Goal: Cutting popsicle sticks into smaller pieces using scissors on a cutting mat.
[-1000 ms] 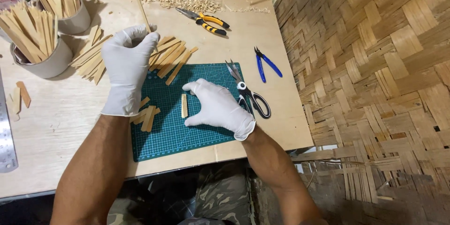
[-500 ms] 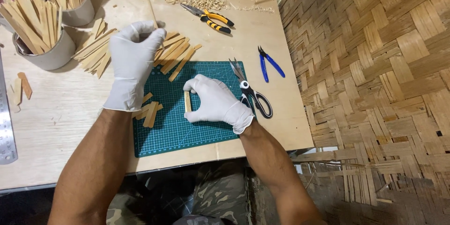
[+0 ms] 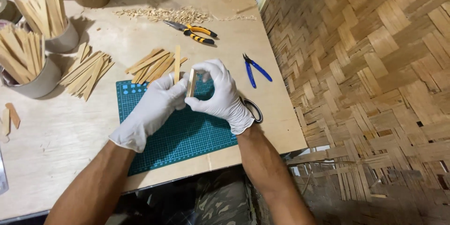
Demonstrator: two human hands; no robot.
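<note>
Where mat (image 3: 187, 133) lies, wooden table (image 3: 65, 136).

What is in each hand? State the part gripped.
Left hand: a long wooden strip, gripped at its lower end. Right hand: a short wooden piece, pinched along its edges by the fingertips.

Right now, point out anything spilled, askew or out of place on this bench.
A band of pale wood chips lies strewn loose along the far side of the table, beside the orange-handled pliers. Flat sticks lie fanned untidily near the cups. The left hand and right hand hold small sticks together; nothing looks damaged.
</note>
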